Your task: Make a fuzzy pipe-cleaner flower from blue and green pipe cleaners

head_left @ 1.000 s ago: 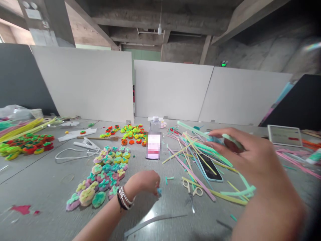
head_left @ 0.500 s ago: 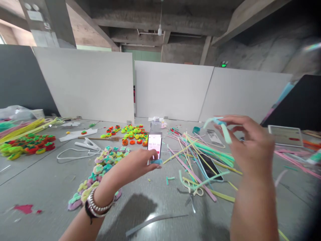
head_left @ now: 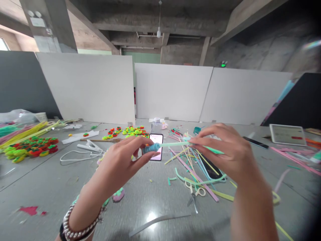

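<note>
My left hand [head_left: 120, 159] pinches a coiled blue pipe cleaner [head_left: 151, 147] between thumb and fingers, in front of an upright phone [head_left: 156, 138]. From the coil's end a pale green pipe cleaner [head_left: 173, 144] stretches level to the right. Its other end sits between the thumb and fingertips of my right hand [head_left: 227, 150]. A light blue piece [head_left: 186, 138] shows at those fingertips. Below the hands lie white-handled scissors [head_left: 194, 196] and a curved green pipe cleaner [head_left: 200, 182] on the grey table [head_left: 160, 207].
Loose pipe cleaners [head_left: 184, 164] are heaped right of centre over a dark phone [head_left: 209, 167]. Small flower shapes [head_left: 118, 194] lie partly behind my left arm. Red and yellow pieces [head_left: 32, 147] are piled at left, near a white cable [head_left: 72, 157]. A tablet [head_left: 288, 135] stands far right.
My right hand has come left and down, bringing the green pipe cleaner to the blue coil. My left hand has risen slightly, with the coil still pinched.
</note>
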The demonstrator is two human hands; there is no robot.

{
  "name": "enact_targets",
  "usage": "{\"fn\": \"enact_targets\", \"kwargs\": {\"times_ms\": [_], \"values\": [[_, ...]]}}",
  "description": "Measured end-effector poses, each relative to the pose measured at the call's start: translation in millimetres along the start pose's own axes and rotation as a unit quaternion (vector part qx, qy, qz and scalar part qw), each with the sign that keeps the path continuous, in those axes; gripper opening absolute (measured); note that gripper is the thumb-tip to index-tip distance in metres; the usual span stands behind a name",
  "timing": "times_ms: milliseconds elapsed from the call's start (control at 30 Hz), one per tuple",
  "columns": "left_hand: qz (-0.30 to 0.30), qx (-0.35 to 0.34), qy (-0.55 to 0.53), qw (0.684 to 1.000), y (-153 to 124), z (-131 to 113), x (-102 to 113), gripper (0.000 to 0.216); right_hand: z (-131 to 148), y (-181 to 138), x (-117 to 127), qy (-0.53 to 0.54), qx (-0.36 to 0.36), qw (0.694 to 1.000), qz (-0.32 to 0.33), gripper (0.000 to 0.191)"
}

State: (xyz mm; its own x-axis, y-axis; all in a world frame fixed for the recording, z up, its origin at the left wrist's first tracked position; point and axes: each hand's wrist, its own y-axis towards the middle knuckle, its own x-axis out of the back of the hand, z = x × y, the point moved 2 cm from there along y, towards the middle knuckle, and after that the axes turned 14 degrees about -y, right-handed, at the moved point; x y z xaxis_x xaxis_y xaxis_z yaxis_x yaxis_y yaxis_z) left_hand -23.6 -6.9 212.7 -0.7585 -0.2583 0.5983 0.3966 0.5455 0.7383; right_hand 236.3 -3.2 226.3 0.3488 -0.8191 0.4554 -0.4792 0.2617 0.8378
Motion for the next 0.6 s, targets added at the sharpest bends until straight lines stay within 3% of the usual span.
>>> {"fn": "enact_targets", "kwargs": {"times_ms": [400, 600], "values": [[0.013, -0.021, 0.036, 0.999, -3.1, 1.4, -6.0, 0.017, 13.5, 6.3, 0.4, -0.081, 0.018, 0.996, 0.040, 0.015], [0.025, -0.050, 0.056, 0.997, -3.1, 1.1, -4.4, 0.013, 15.7, 4.7, 4.4, -0.106, 0.026, 0.994, 0.024, 0.014]]}}
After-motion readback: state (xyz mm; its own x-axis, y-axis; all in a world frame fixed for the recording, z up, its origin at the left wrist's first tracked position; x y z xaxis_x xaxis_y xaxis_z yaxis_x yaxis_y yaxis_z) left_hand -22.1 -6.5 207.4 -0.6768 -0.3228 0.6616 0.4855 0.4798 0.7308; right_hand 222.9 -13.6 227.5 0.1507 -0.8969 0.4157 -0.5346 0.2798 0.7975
